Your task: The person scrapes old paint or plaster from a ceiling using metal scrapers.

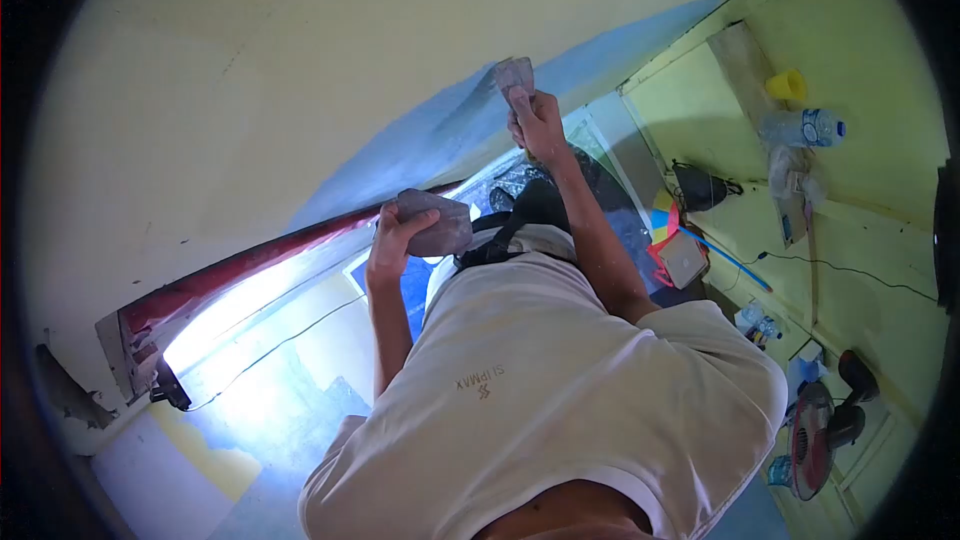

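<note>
Overall: a person in a white T-shirt (560,380) faces a cream wall (250,70) bearing a blue painted patch (430,140); both arms are raised toward it.
Left hand (395,240): fingers curled and clamped on a grey pad (435,225), thumb on one face, fingers wrapped over its near edge.
Grey pad: held in front of the wall's lower edge, close to the red strip (250,260) that runs along that edge; contact with the wall cannot be told.
Right hand (540,125): closed on a grey folded sheet (515,75), which sticks out beyond the fingertips.
Grey folded sheet: at the edge of the blue painted patch, where blue meets cream; whether it presses on the paint cannot be told.
Spacing: the two hands are well apart, the right reaching farther along the wall.
Yellow-green floor (870,30): a wooden plank (745,55) lies near its far edge.
Wooden plank: a yellow cup (787,87) stands on it, with a water bottle (800,127) on its side just beside the cup.
Elsewhere on the floor: a black bag (700,188) beside a blue stick (730,258); a fan (820,435) near the lower right corner.
</note>
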Action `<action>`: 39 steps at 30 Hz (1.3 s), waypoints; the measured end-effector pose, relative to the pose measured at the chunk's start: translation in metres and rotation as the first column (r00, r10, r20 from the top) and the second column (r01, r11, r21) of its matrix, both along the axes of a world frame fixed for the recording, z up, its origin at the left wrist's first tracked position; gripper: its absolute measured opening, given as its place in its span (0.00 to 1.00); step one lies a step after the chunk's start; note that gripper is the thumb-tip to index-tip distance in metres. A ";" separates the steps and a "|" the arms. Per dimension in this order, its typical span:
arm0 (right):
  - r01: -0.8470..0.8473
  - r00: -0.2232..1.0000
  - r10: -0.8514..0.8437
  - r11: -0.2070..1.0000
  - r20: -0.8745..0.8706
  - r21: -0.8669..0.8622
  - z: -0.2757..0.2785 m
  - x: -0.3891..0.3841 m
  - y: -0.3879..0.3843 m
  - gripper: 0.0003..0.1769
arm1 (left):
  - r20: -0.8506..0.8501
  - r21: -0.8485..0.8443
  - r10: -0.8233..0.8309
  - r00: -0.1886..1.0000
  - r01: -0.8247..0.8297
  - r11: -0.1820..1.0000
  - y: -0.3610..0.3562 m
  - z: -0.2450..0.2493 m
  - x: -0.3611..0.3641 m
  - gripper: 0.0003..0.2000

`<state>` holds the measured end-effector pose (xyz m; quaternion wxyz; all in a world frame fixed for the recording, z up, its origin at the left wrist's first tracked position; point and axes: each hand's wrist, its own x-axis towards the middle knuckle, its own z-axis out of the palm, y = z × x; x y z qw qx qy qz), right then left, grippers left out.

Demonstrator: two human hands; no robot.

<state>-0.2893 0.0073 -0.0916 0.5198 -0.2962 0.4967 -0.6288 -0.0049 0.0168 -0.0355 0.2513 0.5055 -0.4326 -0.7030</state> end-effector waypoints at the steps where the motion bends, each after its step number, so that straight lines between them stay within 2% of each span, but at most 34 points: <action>1: 0.006 1.000 -0.006 1.000 -0.005 -0.027 -0.002 0.001 -0.002 0.28 | -0.013 0.010 0.000 1.000 0.000 1.000 -0.001 -0.002 0.001 0.13; 3: 0.019 1.000 -0.020 0.998 -0.016 -0.064 0.014 0.006 -0.001 0.29 | -0.040 0.047 -0.001 0.999 0.003 0.999 0.002 0.009 -0.007 0.13; 4: 0.023 1.000 -0.022 0.997 0.010 -0.078 0.001 0.005 -0.003 0.29 | -0.005 0.073 0.005 1.000 -0.004 0.997 0.003 0.019 -0.010 0.14; 7: -0.001 1.000 0.002 0.999 0.015 -0.054 -0.012 -0.005 0.001 0.29 | -0.012 0.031 0.003 1.000 -0.003 1.000 0.001 0.006 -0.001 0.14; 8: 0.041 0.999 -0.041 0.999 0.004 -0.022 -0.007 -0.003 0.001 0.28 | 0.012 -0.015 0.037 0.999 -0.037 0.999 0.002 0.006 -0.002 0.14; 11: 0.046 0.998 -0.044 0.998 0.038 -0.052 0.000 -0.001 -0.003 0.29 | 0.039 0.030 0.076 0.996 -0.077 0.997 0.004 0.006 -0.003 0.15; 15: 0.026 1.000 -0.026 1.000 0.010 -0.012 -0.009 -0.005 0.001 0.29 | -0.048 0.034 -0.012 0.999 0.013 0.999 0.001 0.005 0.001 0.14; 19: 0.040 0.999 -0.040 0.996 -0.001 -0.083 -0.015 0.000 -0.005 0.28 | 0.061 0.046 -0.002 0.998 -0.001 0.999 0.002 0.015 -0.004 0.13; 20: 0.037 0.999 -0.037 0.999 0.026 -0.039 -0.009 0.000 -0.002 0.28 | 0.015 0.004 0.001 1.000 -0.001 1.000 0.002 0.012 -0.003 0.12; 25: 0.024 1.000 -0.024 0.998 0.010 -0.052 -0.007 0.000 0.003 0.29 | 0.013 0.012 0.058 0.998 -0.058 0.998 0.006 0.006 -0.002 0.11; 27: 0.020 1.000 -0.021 0.996 -0.013 -0.084 -0.008 -0.002 -0.001 0.29 | 0.023 0.026 0.045 0.999 -0.045 0.999 0.004 0.019 -0.007 0.11; 28: -0.017 1.000 0.017 1.000 -0.013 -0.019 -0.030 -0.007 0.003 0.30 | -0.027 0.038 0.002 1.000 -0.001 0.999 0.001 0.011 -0.003 0.12; 31: -0.032 0.966 0.089 0.973 -0.244 0.230 -0.068 -0.016 0.027 0.29 | -0.042 0.031 -0.018 0.999 0.019 0.999 -0.003 0.003 0.004 0.11; 32: -0.026 0.966 0.092 0.965 -0.241 0.262 -0.069 -0.018 0.034 0.29 | -0.002 0.028 0.085 0.996 -0.085 0.996 0.001 0.018 -0.004 0.12; 34: -0.010 0.968 0.091 0.944 -0.232 0.331 -0.071 -0.018 0.044 0.28 | -0.023 0.047 0.036 0.999 -0.034 0.998 -0.008 0.011 0.003 0.14; 37: -0.093 0.966 0.105 0.994 -0.237 0.062 -0.025 -0.003 0.030 0.29 | 0.042 0.019 0.044 0.998 -0.045 0.999 -0.013 -0.023 0.011 0.18; 39: -0.158 0.983 0.154 0.987 -0.097 -0.040 0.023 0.013 0.014 0.30 | 0.095 0.008 0.052 0.994 -0.053 0.999 -0.011 -0.021 0.007 0.21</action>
